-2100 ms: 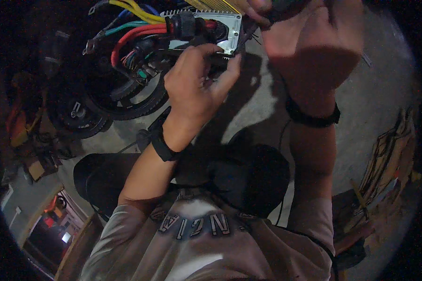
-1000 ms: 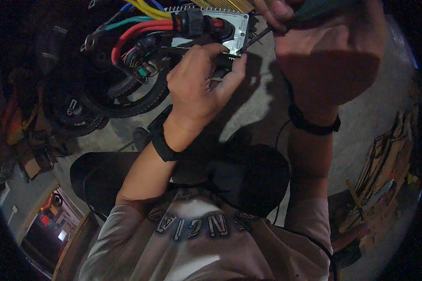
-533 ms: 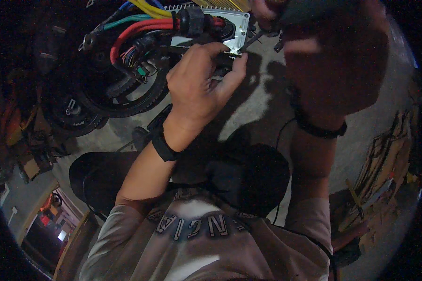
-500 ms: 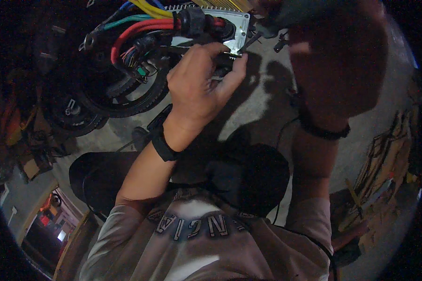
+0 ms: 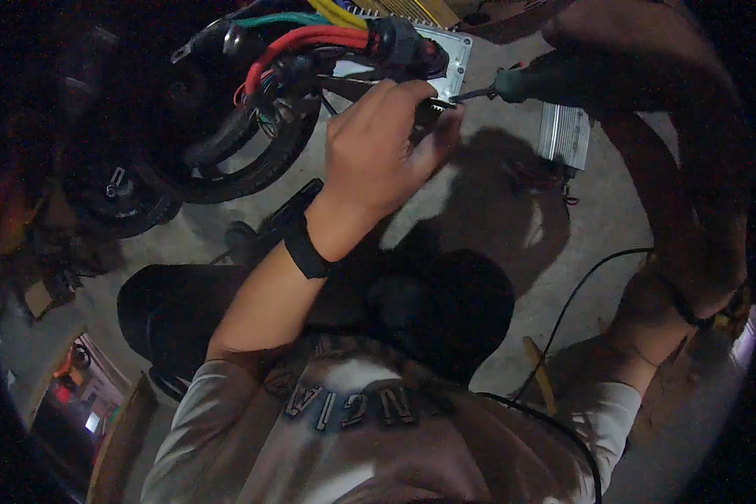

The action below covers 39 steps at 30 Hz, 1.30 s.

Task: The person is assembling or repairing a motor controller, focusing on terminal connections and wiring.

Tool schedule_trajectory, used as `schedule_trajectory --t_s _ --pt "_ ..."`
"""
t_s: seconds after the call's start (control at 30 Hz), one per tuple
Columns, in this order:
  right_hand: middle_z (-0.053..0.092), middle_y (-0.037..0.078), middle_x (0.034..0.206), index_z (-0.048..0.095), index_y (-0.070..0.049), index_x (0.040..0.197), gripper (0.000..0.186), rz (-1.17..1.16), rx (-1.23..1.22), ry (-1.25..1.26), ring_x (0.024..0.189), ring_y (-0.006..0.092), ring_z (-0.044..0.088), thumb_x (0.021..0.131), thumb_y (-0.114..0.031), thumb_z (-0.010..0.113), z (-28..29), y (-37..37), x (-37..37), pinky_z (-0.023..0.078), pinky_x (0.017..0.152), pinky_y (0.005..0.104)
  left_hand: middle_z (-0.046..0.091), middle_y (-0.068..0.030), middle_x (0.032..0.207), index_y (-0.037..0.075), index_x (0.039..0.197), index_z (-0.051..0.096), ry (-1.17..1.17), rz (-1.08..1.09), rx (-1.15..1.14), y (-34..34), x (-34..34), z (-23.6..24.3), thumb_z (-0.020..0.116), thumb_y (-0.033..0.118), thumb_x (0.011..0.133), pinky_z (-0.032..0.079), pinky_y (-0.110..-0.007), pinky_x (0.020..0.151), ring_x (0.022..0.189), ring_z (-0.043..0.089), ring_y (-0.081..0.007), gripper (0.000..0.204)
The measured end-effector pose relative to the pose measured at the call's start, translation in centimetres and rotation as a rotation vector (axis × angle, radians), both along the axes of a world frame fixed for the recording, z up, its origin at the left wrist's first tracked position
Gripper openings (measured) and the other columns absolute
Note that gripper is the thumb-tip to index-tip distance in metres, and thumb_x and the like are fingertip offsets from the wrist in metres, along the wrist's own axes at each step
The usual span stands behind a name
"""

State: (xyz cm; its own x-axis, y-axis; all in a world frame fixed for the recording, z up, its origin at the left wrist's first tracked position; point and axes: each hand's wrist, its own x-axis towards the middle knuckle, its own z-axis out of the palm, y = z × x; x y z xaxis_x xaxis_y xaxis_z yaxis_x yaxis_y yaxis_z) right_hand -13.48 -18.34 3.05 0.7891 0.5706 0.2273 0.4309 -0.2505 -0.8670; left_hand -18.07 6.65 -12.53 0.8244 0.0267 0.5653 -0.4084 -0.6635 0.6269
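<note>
**Screwdriver on the corner of a metal controller box**

L hand point(image 5: 378, 143) was clamped on the near corner of the silver finned controller box point(image 5: 445, 63), fingers curled over its edge, thumb side up, w/ a black wristband point(image 5: 304, 248) on the wrist. R hand point(image 5: 601, 29) was at the top edge of view, in shadow, wrapped round the dark handle of a screwdriver point(image 5: 512, 84). The thin shaft ran left from the handle, and its tip met the box corner just beside the L fingertips point(image 5: 445, 113).

The box sat up top centre, above the L hand, held off the floor. A thick bundle of cables point(image 5: 311, 38) (red, green, yellow, plus black connectors) came out of its left side and ran toward a black wheel w/ tyre point(image 5: 227, 160) lying on the concrete floor point(image 5: 596, 227). A second, smaller silver finned box point(image 5: 565, 134) lay on the floor just right of the screwdriver, small red wires at its lower end. A thin black cord point(image 5: 580, 294) curved over the floor near the R forearm. The person's dark-trousered knees were below the hands, light long-sleeved shirt at the bottom.
</note>
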Motion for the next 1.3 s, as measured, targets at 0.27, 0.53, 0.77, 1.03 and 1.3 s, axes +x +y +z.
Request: schedule_trajectory --t_s 0.27,0.53,0.77,1.03,1.3 --pt "0.07 0.013 0.099 0.059 -0.002 0.123 0.043 -0.011 -0.435 -0.116 0.086 0.0245 0.07 0.082 -0.009 0.07 4.8 2.2 -0.6 0.054 0.076 0.0314 0.057 -0.0059 0.073 0.008 0.097 0.062 -0.024 -0.048 -0.081 0.4 -0.1 0.8 0.081 0.018 0.076 0.049 -0.036 0.053 0.06 0.061 -0.0245 0.03" --pt "0.072 0.013 0.103 0.06 -0.003 0.126 0.052 -0.017 -0.842 -0.246 0.09 0.0259 0.073 0.077 -0.001 0.078 7.9 9.7 -0.3 0.056 0.079 0.0314 0.06 -0.0062 0.08 0.009 0.098 0.063 -0.063 -0.027 -0.068 1.8 -0.6 1.3 0.082 0.019 0.075 0.052 -0.036 0.054 0.062 0.062 -0.0243 0.031" --pt "0.071 0.015 0.106 0.06 -0.004 0.119 0.046 -0.169 -1.096 0.01 0.09 0.0297 0.071 0.076 -0.001 0.078 11.0 13.3 -2.1 0.054 0.073 0.0367 0.064 -0.0046 0.089 0.01 0.104 0.064 0.031 -0.063 0.119 2.8 -1.0 2.8 0.079 0.024 0.08 0.054 -0.033 0.06 0.071 0.064 -0.0201 0.032" --pt "0.065 0.016 0.088 0.061 0.0 0.107 0.024 -0.021 -1.203 -0.158 0.075 0.0347 0.062 0.086 -0.009 0.071 14.7 16.0 -1.4 0.049 0.069 0.0364 0.066 -0.0118 0.101 0.012 0.109 0.065 0.158 -0.161 -0.007 3.6 -1.0 6.0 0.077 0.03 0.084 0.052 -0.045 0.076 0.091 0.064 -0.0325 0.034" --pt "0.064 0.015 0.089 0.061 0.003 0.108 0.025 0.05 -1.271 -0.261 0.074 0.0337 0.061 0.086 -0.004 0.07 15.9 16.6 -0.7 0.05 0.069 0.0372 0.066 -0.0118 0.105 0.011 0.115 0.062 0.076 -0.139 0.036 4.1 -1.7 6.4 0.074 0.029 0.087 0.052 -0.047 0.078 0.093 0.064 -0.0333 0.035"
